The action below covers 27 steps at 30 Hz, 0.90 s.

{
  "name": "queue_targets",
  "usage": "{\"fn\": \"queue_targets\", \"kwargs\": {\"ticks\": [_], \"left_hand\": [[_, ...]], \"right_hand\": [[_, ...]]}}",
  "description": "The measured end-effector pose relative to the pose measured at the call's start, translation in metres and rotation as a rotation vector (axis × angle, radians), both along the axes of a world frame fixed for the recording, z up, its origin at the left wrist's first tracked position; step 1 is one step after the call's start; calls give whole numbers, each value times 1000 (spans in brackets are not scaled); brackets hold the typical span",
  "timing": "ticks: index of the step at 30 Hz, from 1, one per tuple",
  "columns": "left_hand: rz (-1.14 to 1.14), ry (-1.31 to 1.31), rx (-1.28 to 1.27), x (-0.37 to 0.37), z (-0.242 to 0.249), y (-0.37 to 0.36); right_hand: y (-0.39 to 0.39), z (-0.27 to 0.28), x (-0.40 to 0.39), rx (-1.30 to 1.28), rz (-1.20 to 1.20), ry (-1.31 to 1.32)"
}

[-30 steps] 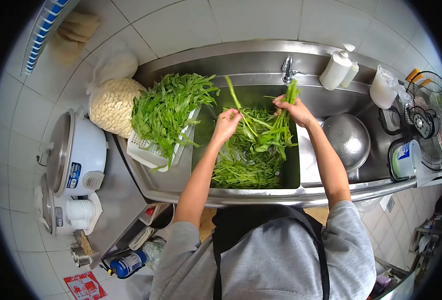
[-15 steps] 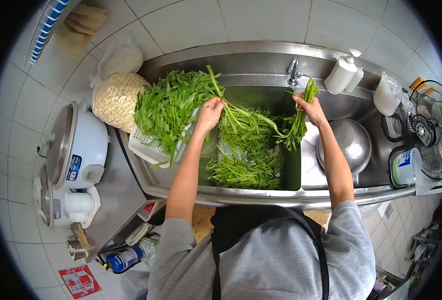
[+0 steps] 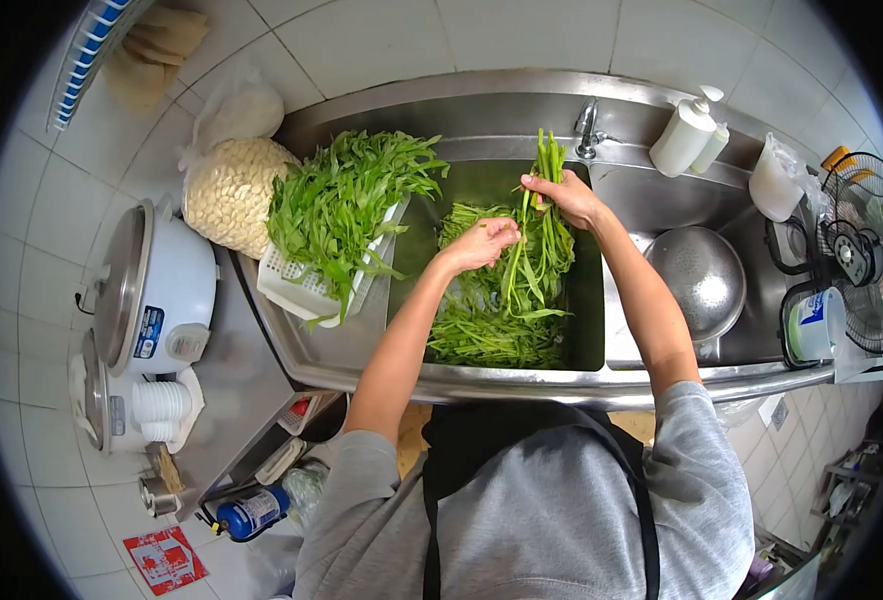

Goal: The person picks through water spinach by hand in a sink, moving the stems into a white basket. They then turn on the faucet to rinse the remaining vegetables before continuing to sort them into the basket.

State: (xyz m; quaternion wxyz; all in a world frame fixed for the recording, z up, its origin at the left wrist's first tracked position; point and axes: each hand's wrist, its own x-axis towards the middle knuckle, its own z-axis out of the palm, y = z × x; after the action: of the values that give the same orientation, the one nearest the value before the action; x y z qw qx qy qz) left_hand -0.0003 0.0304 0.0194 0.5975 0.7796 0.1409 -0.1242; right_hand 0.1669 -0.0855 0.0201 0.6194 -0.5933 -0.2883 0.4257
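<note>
My right hand [image 3: 568, 198] grips a bunch of leafy greens [image 3: 542, 250], stems pointing up and leaves hanging over the left basin. Close beside the bunch, my left hand [image 3: 486, 243] has its fingers pinched together; what they hold, if anything, I cannot make out. Below both hands, cut green stems and leaves [image 3: 492, 335] lie in the basin of the steel sink [image 3: 605, 300]. To the left, a heap of long-leaved greens [image 3: 347, 205] fills a white perforated basket [image 3: 297, 290] on the sink's side ledge.
An upturned steel colander [image 3: 699, 280] sits in the right basin. Behind are the faucet [image 3: 588, 130] and a white pump bottle [image 3: 684, 138]. A bag of pale beans or kernels [image 3: 234, 195] and a rice cooker [image 3: 167, 290] stand left. A fan [image 3: 855, 255] is at far right.
My right hand has brought the bunch leftward over the left basin. My left hand has moved right and down toward it, and the long stalk it held is no longer seen upright there.
</note>
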Motion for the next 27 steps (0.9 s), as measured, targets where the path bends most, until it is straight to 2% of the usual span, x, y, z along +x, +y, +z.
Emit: {"fn": "queue_targets", "kwargs": {"ticks": [1,3,5,7,8,9,11,12,17,21,24,27], "left_hand": [[3,2,-4,-4,-5,0],[44,-205,275,-11,-18,1],[101,-208,247,-13,-35,4],[129,-241,248,-19,-24,-3],[114,-26,199,-18,-17,-2],[113,-23,196,-18,-22,-2],[78,-288,-15,-18,-33,-1],[101,-117,-24,-22,-9,-6],[113,-91,-26,-22,-2,-6],[115,-100,-170,-21,-8,2],[150,-62,-393,-24,-6,3],[170,-42,-409,-26,-17,6]], "right_hand": [[-1,1,0,0,-40,15],[-1,-1,3,-16,-96,-2],[0,-5,9,-13,-114,-8],[0,-10,15,-117,-117,-40],[0,-13,16,-113,-144,-47],[1,-15,16,-117,-144,-45],[3,-17,17,-145,-187,-65],[3,-18,16,-147,-186,-64],[4,-15,14,-217,-210,-79],[4,-11,12,-265,-225,-56],[5,-13,14,-302,-240,-26],[4,-15,15,-328,-255,-14]]}}
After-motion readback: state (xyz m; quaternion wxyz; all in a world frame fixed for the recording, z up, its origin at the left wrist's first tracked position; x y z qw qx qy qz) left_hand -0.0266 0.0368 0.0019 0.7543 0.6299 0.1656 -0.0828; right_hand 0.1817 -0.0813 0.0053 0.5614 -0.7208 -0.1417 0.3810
